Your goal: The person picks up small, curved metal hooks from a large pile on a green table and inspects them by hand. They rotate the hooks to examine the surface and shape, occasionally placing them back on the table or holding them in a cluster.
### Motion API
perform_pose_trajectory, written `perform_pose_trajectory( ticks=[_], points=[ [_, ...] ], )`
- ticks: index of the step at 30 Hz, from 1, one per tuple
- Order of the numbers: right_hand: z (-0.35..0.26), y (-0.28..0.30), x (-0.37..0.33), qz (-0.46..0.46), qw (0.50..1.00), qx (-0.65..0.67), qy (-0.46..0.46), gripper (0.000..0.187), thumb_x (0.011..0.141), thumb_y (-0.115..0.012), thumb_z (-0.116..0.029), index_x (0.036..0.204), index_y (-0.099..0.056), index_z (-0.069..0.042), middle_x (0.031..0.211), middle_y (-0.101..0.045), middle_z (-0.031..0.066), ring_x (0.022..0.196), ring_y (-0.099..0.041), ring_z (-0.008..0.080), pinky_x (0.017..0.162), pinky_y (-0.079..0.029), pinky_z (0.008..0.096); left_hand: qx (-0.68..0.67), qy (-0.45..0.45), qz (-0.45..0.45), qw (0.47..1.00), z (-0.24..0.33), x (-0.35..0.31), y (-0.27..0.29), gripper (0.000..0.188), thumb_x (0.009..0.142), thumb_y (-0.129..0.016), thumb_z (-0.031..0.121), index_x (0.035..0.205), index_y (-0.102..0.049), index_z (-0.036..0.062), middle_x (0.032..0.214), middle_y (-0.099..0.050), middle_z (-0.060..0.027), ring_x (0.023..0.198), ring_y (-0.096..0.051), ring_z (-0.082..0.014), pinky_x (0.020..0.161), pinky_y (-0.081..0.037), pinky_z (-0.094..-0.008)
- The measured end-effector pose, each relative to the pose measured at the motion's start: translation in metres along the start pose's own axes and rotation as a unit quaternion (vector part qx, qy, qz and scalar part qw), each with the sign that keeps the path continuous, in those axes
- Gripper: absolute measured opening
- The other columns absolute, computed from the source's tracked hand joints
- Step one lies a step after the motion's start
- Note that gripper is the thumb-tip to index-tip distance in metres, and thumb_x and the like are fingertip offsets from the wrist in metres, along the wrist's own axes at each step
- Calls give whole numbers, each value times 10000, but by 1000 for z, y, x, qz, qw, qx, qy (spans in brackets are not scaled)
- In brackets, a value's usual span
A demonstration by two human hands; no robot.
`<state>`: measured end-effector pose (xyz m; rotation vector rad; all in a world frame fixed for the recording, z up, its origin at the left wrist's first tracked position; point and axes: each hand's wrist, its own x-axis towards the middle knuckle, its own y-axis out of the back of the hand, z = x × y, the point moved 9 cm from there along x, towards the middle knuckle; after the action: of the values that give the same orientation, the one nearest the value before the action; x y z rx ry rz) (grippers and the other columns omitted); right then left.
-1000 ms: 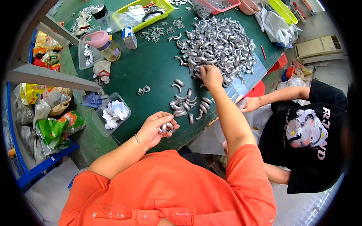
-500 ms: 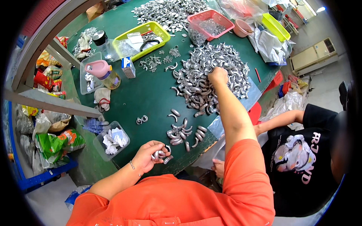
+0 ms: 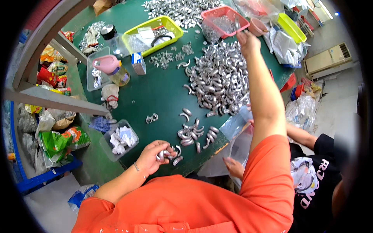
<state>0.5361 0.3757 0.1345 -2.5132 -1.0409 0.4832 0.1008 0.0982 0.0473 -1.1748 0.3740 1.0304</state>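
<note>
The left hand (image 3: 151,158) grips several curved pieces (image 3: 165,154) by the worktop's (image 3: 155,89) near edge while, apparently gathering, the right hand (image 3: 248,42), its grip impossible to tell, reaches past the pile (image 3: 219,77) towards the pink tray (image 3: 226,35), seemingly needing a precise pinch next.

There are two lime trays (image 3: 292,28), two bottles (image 3: 112,70), one pink basket (image 3: 214,11), countless metal arcs (image 3: 221,75).

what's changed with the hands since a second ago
The right hand went from the near side of the pile out to the pink basket; whether it holds anything is unclear. The left hand still holds curved pieces. The pink-topped bottle and small carton stayed put.
</note>
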Motion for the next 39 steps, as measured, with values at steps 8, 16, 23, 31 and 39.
perform_pose_trajectory(
  ticks=[8,16,23,31,39],
  points=[
    [93,13,-60,-246,673,-685,135,302,757,-550,-252,1009,-634,-109,925,-637,146,840,-616,287,782,-468,367,2,10,17,1000,-11,1,10,113,855,-529,164,916,-518,69,799,-599,-61,799,-624,-210,500,-478,-253],
    [106,16,-144,-194,457,-830,255,188,740,-561,-172,890,-636,-87,959,-574,60,960,-514,264,796,-420,417,15,13,23,1000,-12,-3,16,116,855,-531,177,910,-517,77,797,-598,-51,828,-619,-208,516,-471,-257],
    [86,42,-167,-163,720,-620,264,169,733,-617,-127,875,-619,-36,769,-603,117,724,-569,261,647,-447,364,14,9,2,1000,-12,-3,9,119,855,-530,181,920,-510,83,816,-594,-52,831,-615,-200,531,-466,-252],
    [144,55,-351,-187,919,17,-346,164,839,-573,-98,969,-558,1,857,-624,107,737,-618,162,635,-528,263,70,-50,-2,996,-3,-6,-14,318,841,-571,126,1125,-462,36,950,-584,-78,827,-603,-161,568,-495,-242],
    [116,61,-424,-164,912,98,-362,196,851,-548,-78,1022,-560,17,915,-617,126,771,-622,165,676,-540,284,85,-89,-49,991,4,-24,-36,238,834,-583,117,1049,-531,31,868,-608,-81,785,-604,-134,570,-484,-228]
  ],
)
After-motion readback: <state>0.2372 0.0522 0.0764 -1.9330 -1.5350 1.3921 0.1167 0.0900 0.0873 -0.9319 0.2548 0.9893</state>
